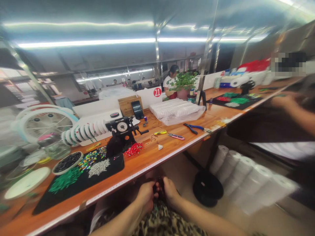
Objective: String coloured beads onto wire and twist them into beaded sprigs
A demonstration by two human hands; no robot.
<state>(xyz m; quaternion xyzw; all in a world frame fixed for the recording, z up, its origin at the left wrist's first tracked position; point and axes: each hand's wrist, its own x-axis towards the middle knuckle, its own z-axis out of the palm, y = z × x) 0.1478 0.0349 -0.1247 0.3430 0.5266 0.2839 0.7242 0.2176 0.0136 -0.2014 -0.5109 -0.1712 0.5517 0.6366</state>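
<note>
Pinching a dark item (161, 185) of indistinct shape, the left hand (147, 196) and right hand (171, 189) sit close together below the counter's (147, 156) near edge. Advisable: steady, even grips, item raised nearer the counter for visibility.

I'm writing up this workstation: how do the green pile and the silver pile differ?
The green pile looks made of longer, strand-like pieces; the silver pile of small grains. The green pile covers more area in the picture than the silver pile. Both are loose heaps on the black mat.
</note>
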